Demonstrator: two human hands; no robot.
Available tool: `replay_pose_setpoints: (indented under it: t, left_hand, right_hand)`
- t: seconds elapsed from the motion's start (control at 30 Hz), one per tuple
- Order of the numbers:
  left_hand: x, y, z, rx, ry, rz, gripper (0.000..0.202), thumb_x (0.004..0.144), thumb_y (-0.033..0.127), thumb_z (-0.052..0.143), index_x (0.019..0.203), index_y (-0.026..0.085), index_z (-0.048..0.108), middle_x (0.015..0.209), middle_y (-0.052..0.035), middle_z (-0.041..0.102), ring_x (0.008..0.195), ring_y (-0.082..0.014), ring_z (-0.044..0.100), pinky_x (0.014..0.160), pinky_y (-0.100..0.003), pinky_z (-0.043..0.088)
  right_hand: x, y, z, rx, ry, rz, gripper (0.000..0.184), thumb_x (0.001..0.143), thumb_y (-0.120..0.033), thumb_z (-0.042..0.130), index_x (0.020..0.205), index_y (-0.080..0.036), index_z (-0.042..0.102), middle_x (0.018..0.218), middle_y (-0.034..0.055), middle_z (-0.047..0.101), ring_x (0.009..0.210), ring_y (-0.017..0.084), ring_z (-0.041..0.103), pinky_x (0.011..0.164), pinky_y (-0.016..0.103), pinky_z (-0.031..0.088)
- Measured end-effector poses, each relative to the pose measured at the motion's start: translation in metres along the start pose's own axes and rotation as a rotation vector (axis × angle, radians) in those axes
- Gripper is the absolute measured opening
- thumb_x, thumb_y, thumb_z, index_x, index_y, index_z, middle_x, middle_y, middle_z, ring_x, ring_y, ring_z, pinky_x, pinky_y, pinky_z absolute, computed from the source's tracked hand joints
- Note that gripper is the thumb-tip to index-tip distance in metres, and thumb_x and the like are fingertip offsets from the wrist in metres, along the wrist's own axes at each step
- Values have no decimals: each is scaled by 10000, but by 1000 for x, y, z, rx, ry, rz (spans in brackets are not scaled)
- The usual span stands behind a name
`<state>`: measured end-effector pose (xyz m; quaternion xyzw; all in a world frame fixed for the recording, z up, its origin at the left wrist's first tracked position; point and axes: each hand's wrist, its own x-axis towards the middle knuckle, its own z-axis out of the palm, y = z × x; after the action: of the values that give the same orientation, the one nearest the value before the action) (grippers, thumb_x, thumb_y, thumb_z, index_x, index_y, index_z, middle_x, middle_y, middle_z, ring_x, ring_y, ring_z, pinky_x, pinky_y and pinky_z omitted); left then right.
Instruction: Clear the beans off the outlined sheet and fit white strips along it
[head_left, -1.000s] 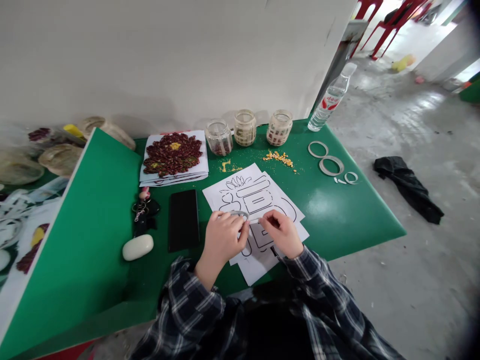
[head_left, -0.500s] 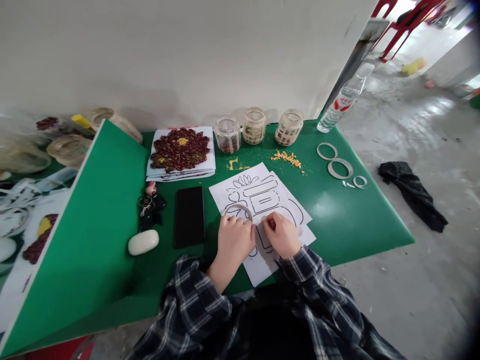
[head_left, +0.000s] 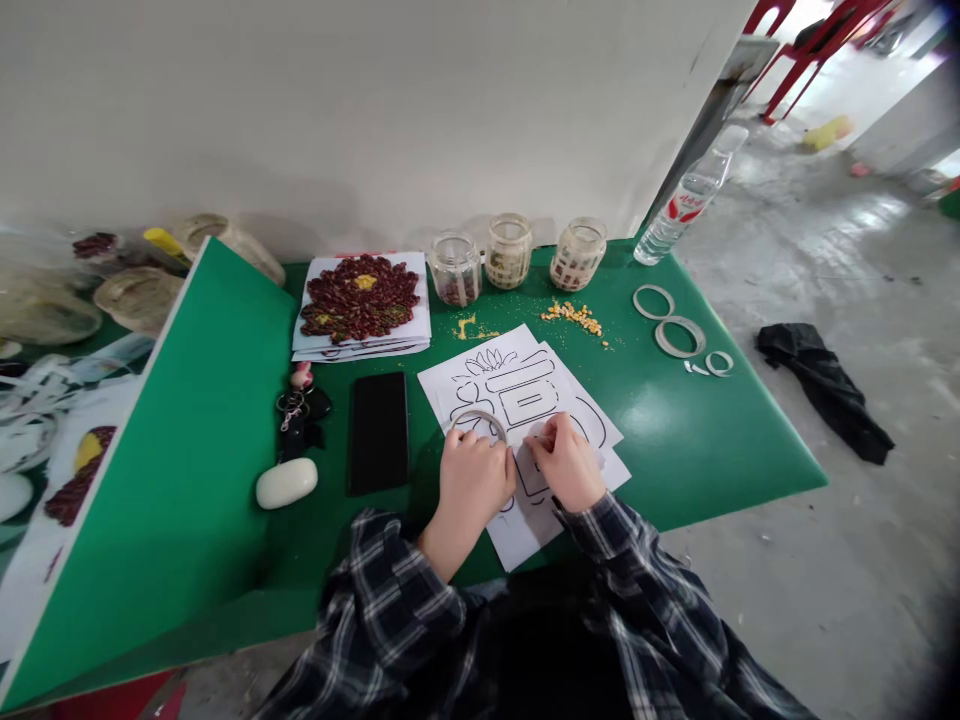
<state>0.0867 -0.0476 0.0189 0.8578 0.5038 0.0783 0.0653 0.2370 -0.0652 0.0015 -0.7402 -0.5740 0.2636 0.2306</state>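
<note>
My left hand (head_left: pixel 472 478) is closed round a thin grey tape roll (head_left: pixel 475 417) that stands on its edge over the white outline drawing sheets (head_left: pixel 525 395). My right hand (head_left: pixel 570 462) rests just to its right on the same sheets, fingers pinched together, apparently on the tape's free end; the end itself is too small to see clearly. Both plaid sleeves (head_left: pixel 420 610) reach in from the near edge of the green table (head_left: pixel 675 420).
Three glass jars (head_left: pixel 508 250) stand at the wall, with loose corn kernels (head_left: pixel 574 317) in front. A finished bean picture (head_left: pixel 360 298), black phone (head_left: pixel 379 430), keys (head_left: pixel 300 412) and a white case (head_left: pixel 286 483) lie left. Spare tape rings (head_left: pixel 679 337) and a water bottle (head_left: pixel 686 205) are right.
The view shifted slightly. My hands drew closer together over the sheet, and the tape roll now stands more upright in my left hand.
</note>
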Motion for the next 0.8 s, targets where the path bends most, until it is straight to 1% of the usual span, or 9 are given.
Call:
replay_pose_setpoints:
  t: [0.1, 0.2, 0.3, 0.4, 0.63, 0.8]
  left_hand:
    - [1, 1, -2, 4, -21, -7, 360, 926, 277, 415, 695, 164, 666, 674, -88, 668, 756, -254, 591, 816, -445, 327]
    - [2, 1, -3, 10, -26, -8, 361, 925, 277, 416, 692, 162, 666, 670, -88, 666, 759, -259, 590, 810, -446, 323]
    - [1, 0, -1, 18, -21, 0, 356, 922, 267, 416, 683, 163, 659, 663, -85, 664, 754, -260, 588, 800, -445, 319]
    - [1, 0, 1, 26, -9, 10, 352, 920, 254, 417, 669, 166, 648, 654, -83, 660, 742, -257, 585, 790, -444, 316]
    - [2, 0, 2, 22, 2, 28, 351, 917, 241, 418, 657, 168, 642, 641, -92, 655, 727, -257, 582, 787, -448, 314]
    - [3, -2, 2, 30, -14, 34, 354, 919, 253, 417, 657, 169, 641, 643, -92, 659, 724, -257, 584, 783, -449, 316]
  right_hand:
    - [2, 0, -4, 27, -8, 28, 152, 809, -278, 568, 814, -221, 428, 614, -38, 533, 601, 163, 518, 582, 274, 344]
    - [5, -2, -7, 36, -48, 41, 140, 799, -299, 599, 787, -215, 487, 603, -40, 539, 598, 151, 514, 565, 262, 326]
    - [7, -5, -9, 41, -110, 20, 134, 796, -314, 619, 743, -208, 557, 582, -41, 534, 575, 133, 493, 557, 252, 316]
    - [7, -6, -9, 33, -123, 0, 137, 788, -308, 637, 717, -200, 591, 592, -35, 537, 573, 122, 478, 558, 246, 312]
    - [7, -10, -9, -28, -117, -8, 149, 782, -301, 660, 697, -190, 607, 609, -20, 555, 571, 118, 463, 552, 243, 292]
    - [10, -13, -11, -60, -149, -3, 178, 783, -325, 671, 681, -190, 617, 601, -20, 566, 566, 115, 468, 548, 244, 288]
